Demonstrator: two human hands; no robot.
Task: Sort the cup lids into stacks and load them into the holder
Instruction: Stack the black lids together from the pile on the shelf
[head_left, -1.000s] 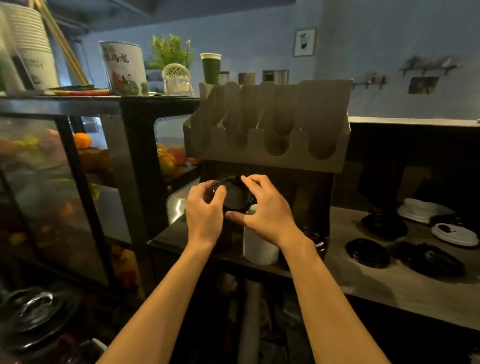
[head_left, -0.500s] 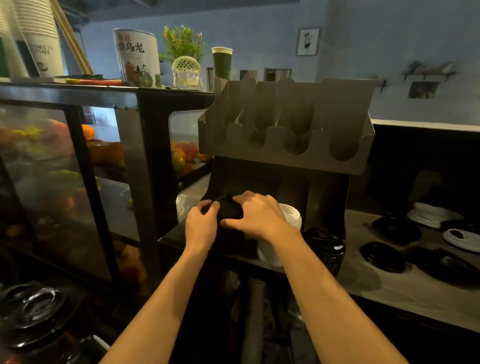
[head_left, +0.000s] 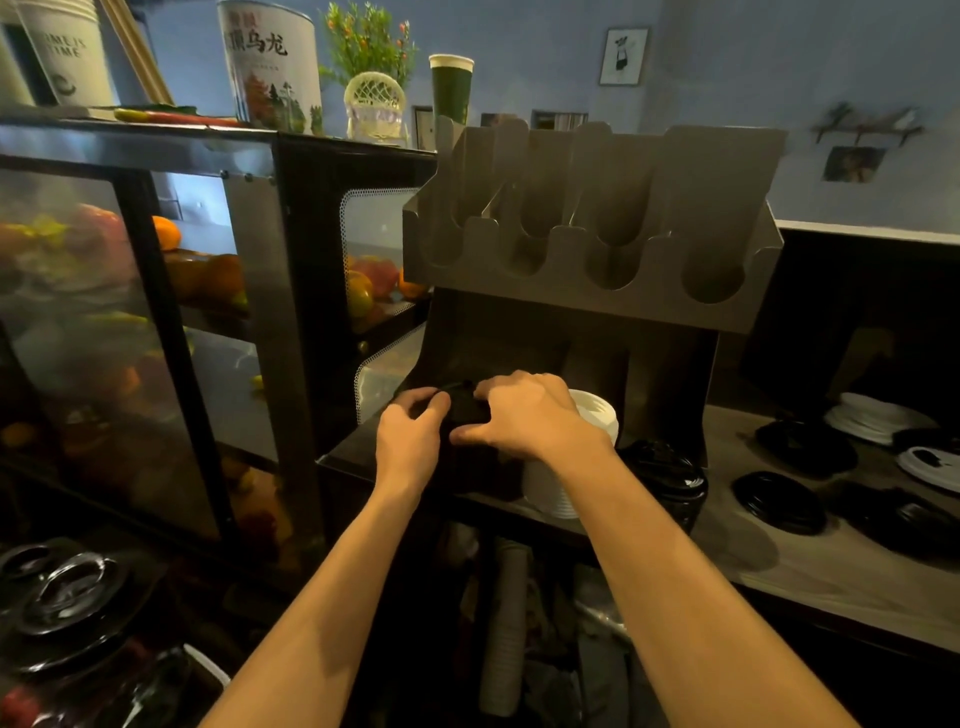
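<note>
A grey metal holder (head_left: 592, 291) stands on the counter, with scalloped slots on top and open bays below. In its leftmost lower bay sits a stack of black lids (head_left: 465, 415). My left hand (head_left: 410, 436) grips the stack's left side and my right hand (head_left: 524, 415) curls over its top and right side. A stack of white lids (head_left: 597, 415) stands in the bay to the right, partly behind my right hand. A stack of black lids (head_left: 670, 478) stands further right.
Loose black lids (head_left: 779, 501) and white lids (head_left: 878, 418) lie on the wooden counter (head_left: 831, 577) to the right. A glass display case (head_left: 130, 322) with fruit stands to the left. Cups and a tin stand on top of it.
Both hands brought a black lid down from in front of the holder onto the stack in the leftmost lower bay. They now press around the stack's top.
</note>
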